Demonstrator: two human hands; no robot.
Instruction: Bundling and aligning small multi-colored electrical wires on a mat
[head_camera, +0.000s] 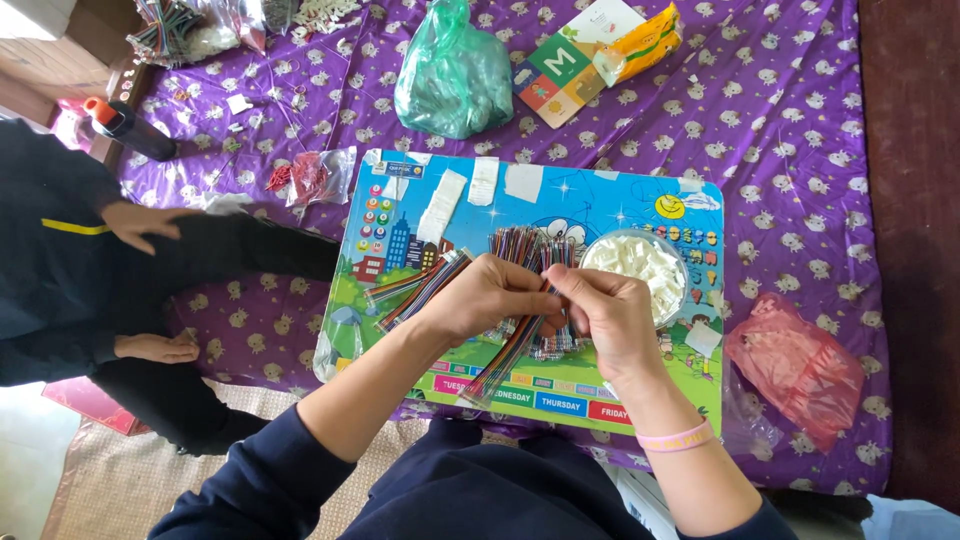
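**Both hands closed on a bundle of coloured wires over the picture board**

Your left hand (485, 295) and right hand (605, 310) meet at the middle of the view, above a colourful picture board (610, 205) that lies on a purple patterned cloth (780, 120). Between them you hold a bundle of multicoloured ribbon wires (505, 355). The left fingers are curled shut around the bundle, which runs out below the hand toward the board's near edge. The right fingers are pinched together on the strands at the top of the bundle, right beside the left fingertips.

More loose ribbon wires (420, 285) fan out on the board to the left of your left hand, and another batch (530, 245) lies just behind both hands. A round clear bowl of small white pieces (635, 265) stands on the board, just beyond your right hand. Strips of white tape (440, 205) are stuck along the board's far part.

On the cloth sit a green plastic bag (452, 72) at the far side, a red plastic bag (795, 365) to the right of the board, and a small clear bag with red parts (315, 178) to the left. Another person in dark clothes sits at the left, one hand (140, 222) on their leg.
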